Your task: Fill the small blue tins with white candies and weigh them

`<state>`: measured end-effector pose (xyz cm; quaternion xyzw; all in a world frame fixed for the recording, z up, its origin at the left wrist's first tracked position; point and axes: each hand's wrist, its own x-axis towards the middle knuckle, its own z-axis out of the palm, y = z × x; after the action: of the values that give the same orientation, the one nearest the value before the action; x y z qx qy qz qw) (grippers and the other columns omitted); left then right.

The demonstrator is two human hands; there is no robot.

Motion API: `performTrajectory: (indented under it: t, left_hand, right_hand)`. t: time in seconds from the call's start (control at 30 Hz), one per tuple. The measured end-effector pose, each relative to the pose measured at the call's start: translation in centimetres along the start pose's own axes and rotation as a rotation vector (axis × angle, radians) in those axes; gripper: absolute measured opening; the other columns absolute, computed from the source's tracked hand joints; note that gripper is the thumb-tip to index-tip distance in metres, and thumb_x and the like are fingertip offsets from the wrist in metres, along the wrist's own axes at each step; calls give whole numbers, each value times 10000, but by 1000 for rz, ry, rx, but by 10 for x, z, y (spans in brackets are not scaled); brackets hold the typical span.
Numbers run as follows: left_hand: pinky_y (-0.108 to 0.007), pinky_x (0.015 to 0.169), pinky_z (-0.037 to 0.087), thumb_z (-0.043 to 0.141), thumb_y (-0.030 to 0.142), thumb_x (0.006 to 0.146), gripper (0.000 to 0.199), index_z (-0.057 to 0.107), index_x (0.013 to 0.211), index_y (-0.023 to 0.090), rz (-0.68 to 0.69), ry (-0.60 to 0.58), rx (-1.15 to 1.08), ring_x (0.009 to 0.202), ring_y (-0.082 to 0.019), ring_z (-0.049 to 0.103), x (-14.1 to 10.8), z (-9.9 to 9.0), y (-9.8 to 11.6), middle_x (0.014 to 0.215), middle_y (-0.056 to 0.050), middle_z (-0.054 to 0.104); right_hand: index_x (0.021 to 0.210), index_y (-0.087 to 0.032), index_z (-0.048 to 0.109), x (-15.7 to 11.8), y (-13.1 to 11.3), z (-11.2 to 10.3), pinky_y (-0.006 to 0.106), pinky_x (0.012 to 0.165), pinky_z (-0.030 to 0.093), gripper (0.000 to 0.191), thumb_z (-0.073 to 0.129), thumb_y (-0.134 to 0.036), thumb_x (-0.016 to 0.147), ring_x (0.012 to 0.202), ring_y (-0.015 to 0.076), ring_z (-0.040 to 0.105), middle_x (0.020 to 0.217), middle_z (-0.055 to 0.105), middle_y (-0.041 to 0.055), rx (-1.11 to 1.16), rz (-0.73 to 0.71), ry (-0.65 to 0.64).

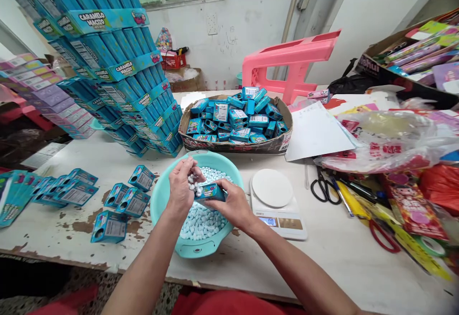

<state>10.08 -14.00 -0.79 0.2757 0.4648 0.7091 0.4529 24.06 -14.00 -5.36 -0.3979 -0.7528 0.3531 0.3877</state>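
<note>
A turquoise basin (205, 248) holds many small pale candies (204, 223). Above it, my right hand (234, 203) grips a small blue candy box (209, 193) lying roughly sideways. My left hand (182, 183) is curled round several white candies (195, 186) at the left end of that box. Just right of the basin stands a white scale (272, 188) with a lit display. Several small blue boxes (134, 201) rest on the table to the left. Behind the basin, a cardboard tray (236, 147) is heaped with more blue boxes (239, 116).
Tall stacks of blue display cartons (122, 69) rise at the back left. A pink plastic stool (287, 61) lies behind the tray. On the right are black scissors (325, 188), red-handled scissors (383, 236), plastic bags (387, 138), paper (315, 131) and pens.
</note>
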Motion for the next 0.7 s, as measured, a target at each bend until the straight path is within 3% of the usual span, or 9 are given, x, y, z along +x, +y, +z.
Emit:
performTrajectory:
  t: [0.23, 0.43, 0.57, 0.7]
  left_hand:
    - [-245, 518, 476, 646, 381, 725, 233, 583, 745, 158, 16, 19, 54, 489, -118, 524, 0, 0, -2, 538, 14, 535]
    - [-252, 527, 471, 647, 357, 722, 202, 586, 733, 165, 44, -51, 37, 490, -122, 518, 0, 4, 2, 544, 14, 530]
    - [-270, 556, 474, 627, 387, 734, 201, 597, 758, 189, 52, 5, 159, 560, -152, 545, 16, -20, 0, 613, -3, 562]
    - [-263, 701, 466, 804, 218, 499, 266, 627, 697, 204, -135, -114, 468, 906, -241, 572, 24, -42, -27, 838, -61, 641]
  right_hand:
    - [954, -228, 625, 3, 2, -2, 283, 735, 441, 319, 761, -305, 676, 819, 187, 599, 873, 661, -10, 76, 61, 20]
    - [939, -230, 637, 3, 4, -1, 297, 743, 450, 315, 758, -327, 665, 819, 192, 597, 873, 668, -5, 120, 55, 11]
    - [946, -224, 632, 1, 7, -16, 292, 730, 467, 342, 756, -339, 649, 788, 179, 597, 857, 664, -9, 257, 111, 67]
    - [954, -210, 621, 3, 11, -33, 304, 756, 477, 373, 765, -343, 636, 802, 180, 593, 879, 660, 8, 344, 141, 175]
